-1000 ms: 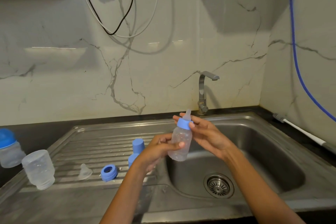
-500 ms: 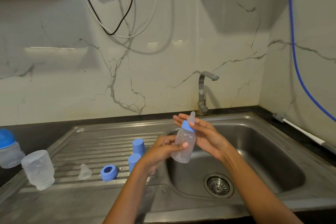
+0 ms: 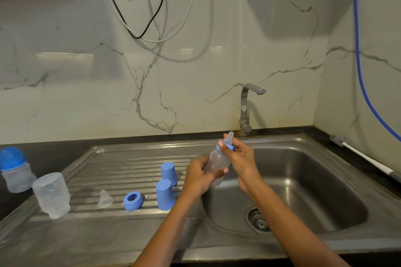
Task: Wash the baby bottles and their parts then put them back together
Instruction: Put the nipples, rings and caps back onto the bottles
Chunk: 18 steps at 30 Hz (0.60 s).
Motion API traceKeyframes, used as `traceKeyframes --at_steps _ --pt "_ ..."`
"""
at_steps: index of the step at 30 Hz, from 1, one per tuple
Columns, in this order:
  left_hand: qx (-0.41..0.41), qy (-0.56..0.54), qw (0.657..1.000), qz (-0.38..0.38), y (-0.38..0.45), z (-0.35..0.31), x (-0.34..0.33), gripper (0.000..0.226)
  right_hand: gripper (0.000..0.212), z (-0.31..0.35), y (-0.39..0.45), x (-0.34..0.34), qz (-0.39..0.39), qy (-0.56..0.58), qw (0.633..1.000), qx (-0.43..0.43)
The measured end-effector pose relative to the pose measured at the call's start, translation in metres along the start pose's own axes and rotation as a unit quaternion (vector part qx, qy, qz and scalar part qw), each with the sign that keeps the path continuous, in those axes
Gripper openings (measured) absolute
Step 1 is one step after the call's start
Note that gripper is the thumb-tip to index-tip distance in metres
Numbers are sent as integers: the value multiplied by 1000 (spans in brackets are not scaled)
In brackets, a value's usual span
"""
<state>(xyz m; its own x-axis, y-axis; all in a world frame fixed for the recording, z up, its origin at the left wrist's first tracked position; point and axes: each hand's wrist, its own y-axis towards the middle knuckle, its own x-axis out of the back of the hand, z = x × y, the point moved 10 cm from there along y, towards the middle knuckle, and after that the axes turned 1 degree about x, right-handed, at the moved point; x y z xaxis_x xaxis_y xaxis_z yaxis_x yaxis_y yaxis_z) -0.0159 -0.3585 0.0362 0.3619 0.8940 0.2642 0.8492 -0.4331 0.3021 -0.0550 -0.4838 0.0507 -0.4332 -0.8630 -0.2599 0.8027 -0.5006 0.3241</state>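
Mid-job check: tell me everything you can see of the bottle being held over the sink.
The held bottle is a small translucent plastic one with droplets on its wall, topped by a blue collar ring and a clear teat pointing up and slightly right. It tilts, base toward the person, above the left edge of the sink basin. The left hand grips its body from below; the right hand curls round the collar. No cap is on it.

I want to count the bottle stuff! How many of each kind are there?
Bottle bodies: 3
Blue caps: 2
Blue rings: 2
Clear teats: 2
Blue domed lid: 1
Total: 10
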Motion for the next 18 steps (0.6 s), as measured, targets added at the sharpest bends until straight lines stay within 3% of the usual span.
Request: traceKeyframes --at_steps 3,7,9,18 --pt "-11 -54 997 48 3 -4 6 25 39 7 5 -9 117 24 993 -23" --pt "29 -114 970 211 -4 -5 1 41 52 10 -5 -22 254 100 959 -74" --pt "39 -107 971 212 -5 -5 4 44 51 10 -6 -23 250 81 963 -57" --pt "4 -36 996 78 0 -7 6 39 48 10 -1 -6 107 102 989 -25"
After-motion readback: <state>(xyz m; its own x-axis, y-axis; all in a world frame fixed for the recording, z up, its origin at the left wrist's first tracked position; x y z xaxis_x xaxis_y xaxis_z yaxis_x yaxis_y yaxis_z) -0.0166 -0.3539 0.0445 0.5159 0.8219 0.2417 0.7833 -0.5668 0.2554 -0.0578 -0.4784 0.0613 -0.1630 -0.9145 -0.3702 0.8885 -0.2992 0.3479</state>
